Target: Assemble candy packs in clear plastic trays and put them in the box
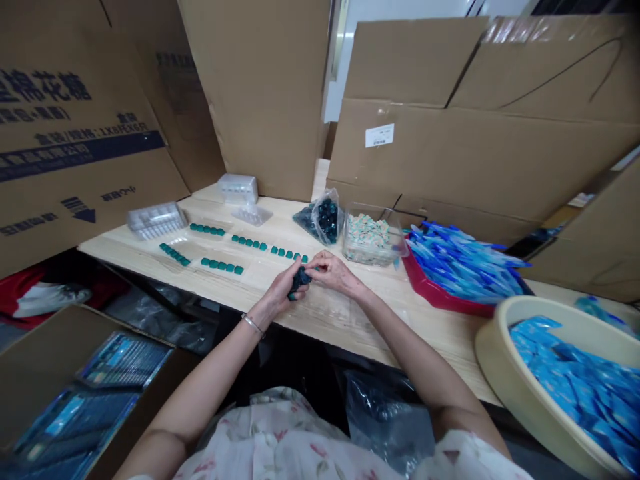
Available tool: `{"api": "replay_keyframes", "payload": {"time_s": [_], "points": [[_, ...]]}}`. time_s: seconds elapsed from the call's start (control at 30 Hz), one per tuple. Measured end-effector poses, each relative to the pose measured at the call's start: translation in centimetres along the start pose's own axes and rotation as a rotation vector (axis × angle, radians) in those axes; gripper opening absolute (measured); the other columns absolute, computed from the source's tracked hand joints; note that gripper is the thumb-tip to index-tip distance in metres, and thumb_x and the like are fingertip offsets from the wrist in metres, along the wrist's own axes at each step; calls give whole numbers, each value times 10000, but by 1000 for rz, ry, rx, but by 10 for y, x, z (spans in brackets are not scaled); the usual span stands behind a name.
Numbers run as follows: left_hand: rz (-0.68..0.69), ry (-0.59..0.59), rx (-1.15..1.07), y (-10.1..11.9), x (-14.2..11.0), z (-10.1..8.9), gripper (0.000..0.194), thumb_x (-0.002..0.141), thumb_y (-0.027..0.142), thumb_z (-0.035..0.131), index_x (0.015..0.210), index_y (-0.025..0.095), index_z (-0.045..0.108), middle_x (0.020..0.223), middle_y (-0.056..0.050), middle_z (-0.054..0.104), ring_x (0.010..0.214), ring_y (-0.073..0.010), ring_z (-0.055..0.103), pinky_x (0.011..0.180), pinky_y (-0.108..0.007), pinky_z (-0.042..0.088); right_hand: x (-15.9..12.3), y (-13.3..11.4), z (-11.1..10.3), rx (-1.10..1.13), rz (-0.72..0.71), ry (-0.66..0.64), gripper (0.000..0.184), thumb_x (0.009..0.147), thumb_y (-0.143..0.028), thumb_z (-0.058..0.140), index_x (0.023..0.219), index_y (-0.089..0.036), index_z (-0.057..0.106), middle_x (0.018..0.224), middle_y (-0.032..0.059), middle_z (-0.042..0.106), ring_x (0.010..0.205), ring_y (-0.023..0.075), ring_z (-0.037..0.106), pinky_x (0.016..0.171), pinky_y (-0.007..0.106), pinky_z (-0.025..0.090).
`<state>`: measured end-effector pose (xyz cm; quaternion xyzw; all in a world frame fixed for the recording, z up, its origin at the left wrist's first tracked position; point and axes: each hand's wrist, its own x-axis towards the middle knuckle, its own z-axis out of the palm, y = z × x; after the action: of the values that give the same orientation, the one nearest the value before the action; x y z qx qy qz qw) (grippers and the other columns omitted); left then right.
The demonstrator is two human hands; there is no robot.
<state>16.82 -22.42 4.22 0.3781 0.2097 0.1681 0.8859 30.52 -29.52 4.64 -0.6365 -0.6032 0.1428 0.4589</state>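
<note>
2 hands in view: the left hand and right hand are both closed, pinching 1 dark teal strip mid-frame over the tabletop. Keeping your fingertips tight together like that gives good control. 4 rows of teal cubes sit left of center, and 1 clear bag of dark pieces sits just above the hands.
</note>
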Motion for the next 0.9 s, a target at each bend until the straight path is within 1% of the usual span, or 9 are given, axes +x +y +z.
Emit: {"api": "replay_keyframes", "payload": {"time_s": [0.1,0.2,0.3,0.4,0.5,0.63,0.77,0.83,0.9], "points": [[4,-25,53,-2,-1,3,422,724,536,613,816,129,550,638,17,495,376,-4,332,321,-125,172,-1,3,-1,84,92,55,87,678,-234,652,682,-158,696,774,30,586,652,107,541,604,232,447],[18,-56,86,-2,-2,2,454,747,578,556,846,134,551,690,-21,549,381,-5,333,329,-128,172,-2,2,-3,208,186,115,133,706,-261,617,682,-145,677,744,29,622,625,104,574,604,226,460],[10,-59,126,-2,-1,4,465,751,598,532,834,141,550,667,-17,542,374,-11,325,324,-131,161,-4,-3,-3,256,162,84,159,676,-279,650,761,-152,693,799,31,642,561,84,568,552,210,463],[-11,-69,199,-1,-3,6,458,748,590,541,822,138,555,652,-11,528,377,-16,334,322,-132,164,-4,-6,-2,237,106,31,132,673,-263,645,728,-151,689,820,33,641,479,56,526,489,200,445],[28,-85,247,1,-6,7,408,754,545,567,877,155,558,698,-1,532,382,-2,330,334,-124,174,-4,-5,-3,318,202,73,173,727,-310,606,731,-147,666,675,10,634,478,75,536,494,203,443],[173,-16,349,-1,-5,3,383,715,459,651,968,188,555,739,25,523,382,12,322,336,-123,189,-4,-3,-5,465,349,212,233,682,-366,655,748,-144,630,596,-2,629,511,102,567,538,224,467],[255,98,461,-9,4,1,358,706,465,645,891,184,525,674,47,496,381,-12,333,324,-141,215,-5,-4,-1,383,300,242,214,674,-356,658,741,-155,631,634,20,655,586,141,616,601,263,498],[266,112,471,-13,10,0,327,724,469,616,848,189,502,649,59,483,368,-17,313,325,-151,208,-5,-4,2,332,274,249,195,677,-351,647,723,-162,632,651,26,660,608,154,624,609,275,505],[325,129,519,-16,15,-3,288,750,448,587,842,188,508,649,55,494,384,-31,343,352,-162,249,-5,-4,4,330,270,245,192,674,-351,640,718,-165,632,684,31,666,636,161,631,626,284,514]]}}
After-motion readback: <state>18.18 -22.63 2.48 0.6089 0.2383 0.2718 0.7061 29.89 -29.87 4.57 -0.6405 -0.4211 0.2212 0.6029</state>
